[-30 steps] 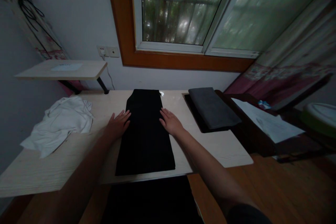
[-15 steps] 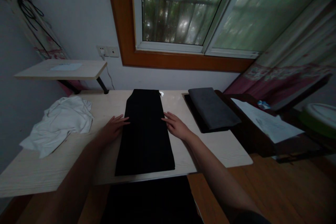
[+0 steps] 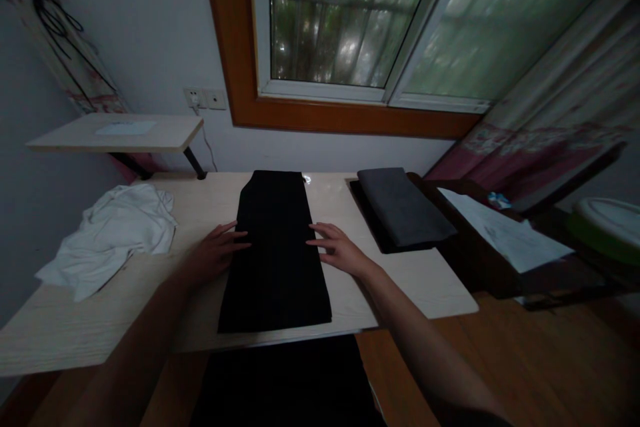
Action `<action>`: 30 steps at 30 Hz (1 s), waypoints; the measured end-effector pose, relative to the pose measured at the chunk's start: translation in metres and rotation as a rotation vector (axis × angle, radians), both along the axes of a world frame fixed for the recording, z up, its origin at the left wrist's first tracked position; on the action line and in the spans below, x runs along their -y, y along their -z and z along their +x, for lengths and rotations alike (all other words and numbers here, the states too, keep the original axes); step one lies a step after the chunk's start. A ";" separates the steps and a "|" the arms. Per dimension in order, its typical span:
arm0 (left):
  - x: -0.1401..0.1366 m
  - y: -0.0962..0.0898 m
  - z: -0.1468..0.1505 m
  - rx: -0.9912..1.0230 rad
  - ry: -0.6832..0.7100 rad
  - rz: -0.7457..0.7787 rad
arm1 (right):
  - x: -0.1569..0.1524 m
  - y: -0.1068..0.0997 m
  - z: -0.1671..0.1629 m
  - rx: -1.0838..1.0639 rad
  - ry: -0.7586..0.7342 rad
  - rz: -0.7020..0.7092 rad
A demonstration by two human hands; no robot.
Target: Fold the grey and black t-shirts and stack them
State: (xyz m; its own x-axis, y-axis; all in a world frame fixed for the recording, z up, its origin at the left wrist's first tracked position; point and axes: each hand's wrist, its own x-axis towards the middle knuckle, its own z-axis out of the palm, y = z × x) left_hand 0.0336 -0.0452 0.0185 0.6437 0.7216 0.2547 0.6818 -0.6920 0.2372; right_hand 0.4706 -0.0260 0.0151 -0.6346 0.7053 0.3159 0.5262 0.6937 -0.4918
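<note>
- Left grip (image 3: 216, 253) and right grip (image 3: 345, 253) have come back toward the front of the bench (image 3: 410, 283) and out a little since the earlier frame; the black cloth (image 3: 277, 287) has hardly moved.
- Each grip has its fingers spread apart, with the tips over one long side of the black cloth. They seem to touch it, but nothing is pinched. How hard they press, I cannot tell.
- The black cloth lies flat on the bench, near end close to the front edge, well apart from the white cloth (image 3: 120, 220) on the left.
- It looks soft and light, so it should bend and crease easily and not break. It may slide on the smooth wood.
- Good spots to hold would be the two near corners, or both long sides.
- Its long axis runs from the front edge toward the window (image 3: 330, 20). The far end looks narrower, with its left corner slanted; the near end looks wide and straight.
</note>
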 end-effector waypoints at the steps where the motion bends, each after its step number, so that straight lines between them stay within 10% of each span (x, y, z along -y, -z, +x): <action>1: 0.001 0.000 0.001 0.006 0.013 0.000 | 0.002 -0.001 -0.001 -0.011 -0.012 -0.002; 10: 0.005 -0.003 0.007 0.175 -0.019 -0.155 | 0.013 -0.011 -0.009 -0.233 -0.076 -0.224; 21: 0.004 -0.012 0.021 0.592 -0.368 -0.616 | 0.019 -0.015 -0.022 -0.725 0.154 -0.911; 30: -0.016 -0.009 0.026 0.592 -0.531 -0.601 | -0.015 -0.006 -0.049 -0.667 0.230 -0.801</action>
State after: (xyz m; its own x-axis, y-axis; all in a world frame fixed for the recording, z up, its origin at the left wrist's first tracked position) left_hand 0.0599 -0.0292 0.0277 0.0870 0.9936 -0.0717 0.5270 0.0151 0.8498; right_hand 0.4220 -0.0110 0.0214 -0.3296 0.9423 -0.0588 0.0592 -0.0415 -0.9974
